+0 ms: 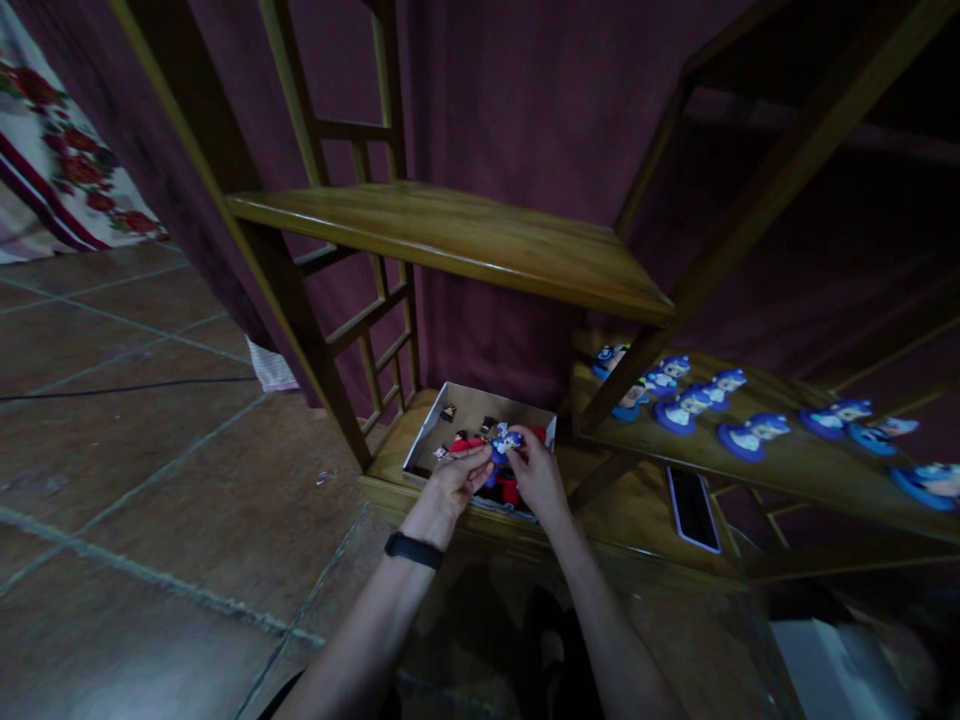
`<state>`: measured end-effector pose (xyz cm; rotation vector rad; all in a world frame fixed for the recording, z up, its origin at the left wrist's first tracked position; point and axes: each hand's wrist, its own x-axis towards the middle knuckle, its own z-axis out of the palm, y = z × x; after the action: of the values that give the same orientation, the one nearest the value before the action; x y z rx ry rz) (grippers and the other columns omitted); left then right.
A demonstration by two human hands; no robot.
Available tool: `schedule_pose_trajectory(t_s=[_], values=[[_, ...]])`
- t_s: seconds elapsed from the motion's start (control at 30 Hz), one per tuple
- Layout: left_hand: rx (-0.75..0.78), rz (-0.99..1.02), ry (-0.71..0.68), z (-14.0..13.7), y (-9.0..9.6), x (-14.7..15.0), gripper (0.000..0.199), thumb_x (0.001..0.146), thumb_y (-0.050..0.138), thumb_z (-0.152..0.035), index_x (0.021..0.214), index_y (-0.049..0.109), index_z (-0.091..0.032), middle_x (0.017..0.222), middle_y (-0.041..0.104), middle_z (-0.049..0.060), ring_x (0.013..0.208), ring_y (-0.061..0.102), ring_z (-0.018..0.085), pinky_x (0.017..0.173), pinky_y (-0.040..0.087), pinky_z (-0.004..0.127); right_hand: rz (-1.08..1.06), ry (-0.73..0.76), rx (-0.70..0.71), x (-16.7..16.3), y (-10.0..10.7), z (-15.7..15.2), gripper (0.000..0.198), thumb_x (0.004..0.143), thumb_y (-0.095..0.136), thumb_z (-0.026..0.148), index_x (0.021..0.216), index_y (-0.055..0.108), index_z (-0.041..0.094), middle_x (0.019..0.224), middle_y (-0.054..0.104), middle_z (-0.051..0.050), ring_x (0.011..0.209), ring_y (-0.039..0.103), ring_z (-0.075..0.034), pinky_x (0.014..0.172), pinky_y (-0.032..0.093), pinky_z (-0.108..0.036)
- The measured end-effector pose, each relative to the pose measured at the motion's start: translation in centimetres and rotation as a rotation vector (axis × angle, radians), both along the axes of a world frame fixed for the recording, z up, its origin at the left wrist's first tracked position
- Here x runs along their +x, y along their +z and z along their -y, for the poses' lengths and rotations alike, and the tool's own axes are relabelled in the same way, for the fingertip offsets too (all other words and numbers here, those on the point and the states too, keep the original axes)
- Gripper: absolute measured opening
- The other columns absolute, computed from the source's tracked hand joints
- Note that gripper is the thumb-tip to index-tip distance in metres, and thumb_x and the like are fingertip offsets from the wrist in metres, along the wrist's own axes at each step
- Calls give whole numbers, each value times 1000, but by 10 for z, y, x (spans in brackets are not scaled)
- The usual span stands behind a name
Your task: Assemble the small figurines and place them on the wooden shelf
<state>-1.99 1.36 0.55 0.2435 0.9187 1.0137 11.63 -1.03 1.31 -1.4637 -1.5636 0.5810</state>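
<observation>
Between my two hands is a small purple-and-white figurine (507,441), held just above a shallow cardboard box (420,450). My left hand (459,478) has its fingers closed on the figurine's left side, near its base. From the right, my right hand (536,468) pinches the same figurine. Inside the box lie several small pieces, some dark, some red, such as a small dark piece (448,412) near the back left. My hands cover part of the box, so some of its contents are hidden.
Purple-and-blue figurines, such as one figurine (752,434), stand on a raised shelf (817,470) to the right. A phone (692,508) lies on the lower board. A wooden shelf (450,235) juts out above my hands. Wooden posts (277,300) rise at the left.
</observation>
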Motion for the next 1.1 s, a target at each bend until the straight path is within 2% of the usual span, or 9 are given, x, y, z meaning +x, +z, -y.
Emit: schedule_pose_trajectory(t_s=[0.23, 0.47, 0.63, 0.8, 0.93, 1.03, 1.1], values=[[38, -110, 10, 4, 7, -3, 9, 62, 70, -4, 67, 66, -10, 62, 66, 3, 54, 61, 8, 55, 51, 17, -63, 48, 15, -1, 3, 3, 36, 75, 49, 16, 108, 55, 29, 102, 63, 0, 91, 60, -18, 82, 46, -32], [-13, -88, 23, 6, 5, -5, 9, 64, 68, -4, 68, 65, -11, 62, 65, 2, 54, 60, 7, 53, 50, 16, -50, 46, 27, -7, 2, 4, 35, 76, 50, 18, 108, 55, 30, 105, 63, 0, 95, 59, -20, 85, 45, -34], [89, -168, 146, 13, 4, 2, 13, 60, 72, -7, 71, 65, -10, 66, 66, 2, 57, 60, 7, 58, 50, 17, -38, -8, 12, -12, -4, 3, 33, 76, 49, 19, 107, 55, 29, 103, 63, -1, 89, 61, -20, 79, 48, -34], [147, -212, 140, 14, 3, 6, 15, 59, 73, -10, 72, 65, -11, 66, 65, 3, 58, 59, 8, 61, 48, 20, -154, -31, 6, -14, -12, 0, 33, 75, 50, 19, 106, 55, 28, 97, 65, -1, 83, 63, -19, 77, 49, -32], [372, -447, 33, 10, 3, 7, 5, 65, 65, -10, 70, 65, -12, 59, 61, 1, 53, 54, 10, 56, 45, 22, -212, -13, 1, -9, -14, -2, 34, 74, 51, 21, 107, 56, 27, 99, 65, -2, 85, 63, -19, 79, 48, -33], [560, -685, 33, 11, 7, 7, 11, 64, 63, -5, 70, 65, -14, 63, 62, 3, 60, 56, 14, 61, 45, 24, -254, 47, -28, -4, -17, -2, 30, 73, 52, 23, 102, 60, 26, 98, 66, -2, 87, 62, -20, 81, 47, -34], [793, -1002, 15, 15, 12, 8, 21, 68, 58, -5, 84, 66, -17, 76, 65, 6, 72, 58, 18, 70, 44, 27, -328, 52, -54, -3, -22, -4, 31, 69, 56, 25, 100, 61, 25, 97, 66, -2, 87, 61, -20, 83, 46, -36]])
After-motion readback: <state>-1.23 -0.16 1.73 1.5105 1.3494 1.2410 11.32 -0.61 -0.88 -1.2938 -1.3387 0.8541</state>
